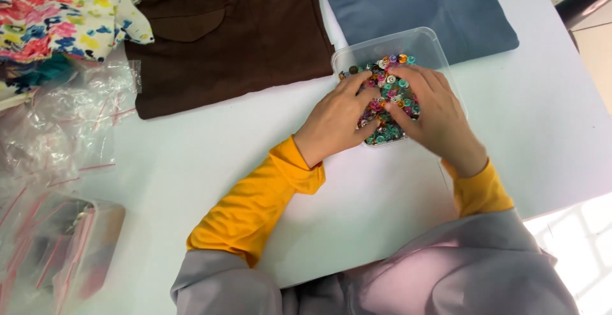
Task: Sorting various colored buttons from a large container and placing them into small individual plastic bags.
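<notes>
Both hands in clear plastic box (pixel 417 41) on white desk (pixel 210 162). Left hand (pixel 335 120) and right hand (pixel 433 114): fingers slightly curled, spread narrow, resting on coloured buttons (pixel 392 79) beneath and between fingertips; no grasp discernible.

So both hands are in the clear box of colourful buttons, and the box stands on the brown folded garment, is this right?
Not quite. Both hands, the left hand and the right hand, are in the clear box of colourful buttons, but the box stands on the white table, its far edge at the blue folded garment. The brown folded garment lies apart to the left. The head view shows this.
</notes>
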